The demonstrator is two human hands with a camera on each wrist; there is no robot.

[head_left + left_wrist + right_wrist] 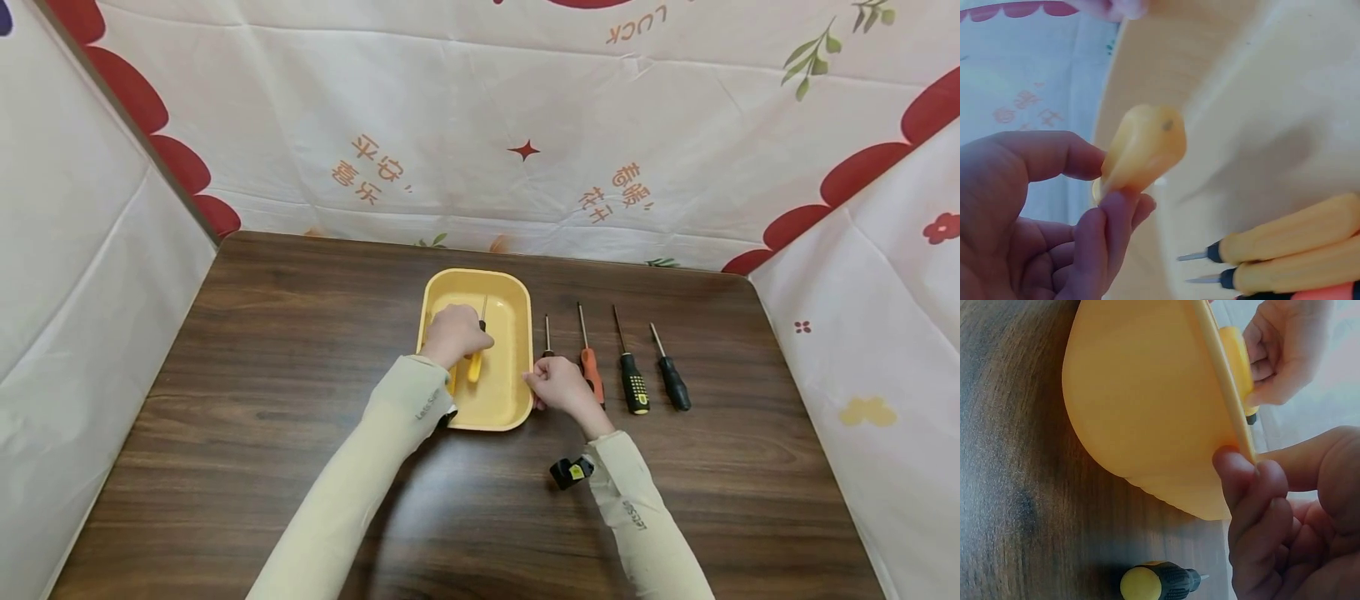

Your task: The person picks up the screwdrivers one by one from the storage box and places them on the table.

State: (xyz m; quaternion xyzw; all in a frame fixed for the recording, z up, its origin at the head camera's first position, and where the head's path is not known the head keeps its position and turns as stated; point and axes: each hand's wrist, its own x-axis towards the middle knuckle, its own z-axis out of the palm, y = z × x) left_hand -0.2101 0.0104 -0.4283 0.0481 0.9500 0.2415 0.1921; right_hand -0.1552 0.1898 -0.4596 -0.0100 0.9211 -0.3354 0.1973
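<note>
Yellow-handled, the screwdriver (475, 367) sits pinched in the left hand (453, 332) above the floor of the tray (510, 358); a light, level hold should avoid knocking its neighbours. Pinching the rim, the right hand (560, 384) probably steadies the tray well there. Inside lie two more yellow-handled screwdrivers (1291, 230) and a red-and-black handle (1329, 292), partly out of frame.

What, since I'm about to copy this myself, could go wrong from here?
The yellow-handled screwdriver could slip, since the left grip merely pinches it. Lowered carelessly, it might knock the other screwdrivers lying in the tray. The right grip pinches the tray's rim, so a tug might tilt or slide it.
</note>
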